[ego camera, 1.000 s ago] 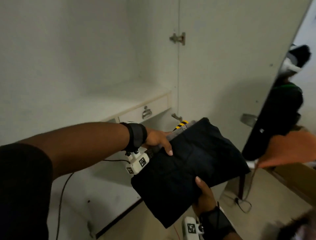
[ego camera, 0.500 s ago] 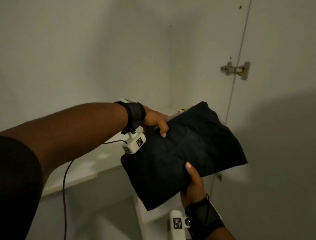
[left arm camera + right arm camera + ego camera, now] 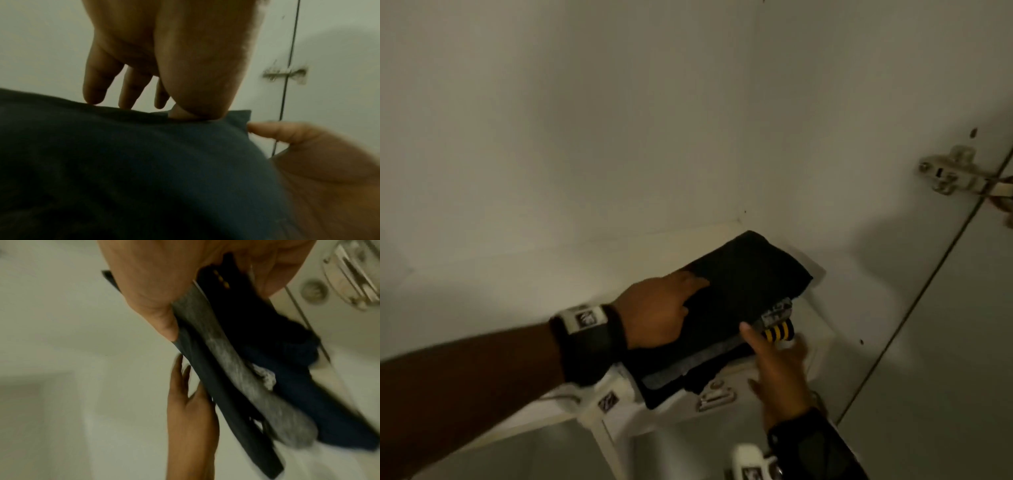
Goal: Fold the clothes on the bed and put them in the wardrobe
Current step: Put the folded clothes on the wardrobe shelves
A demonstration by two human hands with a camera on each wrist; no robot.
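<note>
A stack of folded clothes lies on a white wardrobe shelf [image 3: 816, 330]. On top is a black garment [image 3: 750, 274], with a grey layer [image 3: 698, 359] and a yellow-and-black striped piece [image 3: 779, 331] under it. My left hand [image 3: 671, 301] lies flat on the black garment, fingers straight; the left wrist view shows the fingertips [image 3: 92, 97] touching the dark cloth [image 3: 123, 162]. My right hand [image 3: 774, 356] holds the stack's front right edge. In the right wrist view its thumb [image 3: 162, 318] is on top and its fingers are underneath the layers [image 3: 236, 369].
A drawer with a metal pull handle [image 3: 715, 397] sits just under the shelf. The wardrobe's back and side walls close in behind and to the right. The open door [image 3: 945, 342] hangs on a metal hinge [image 3: 948, 174] at right.
The folded stack went from being held in the air in front of the wardrobe to lying on the shelf. My left hand moved from its edge to flat on top.
</note>
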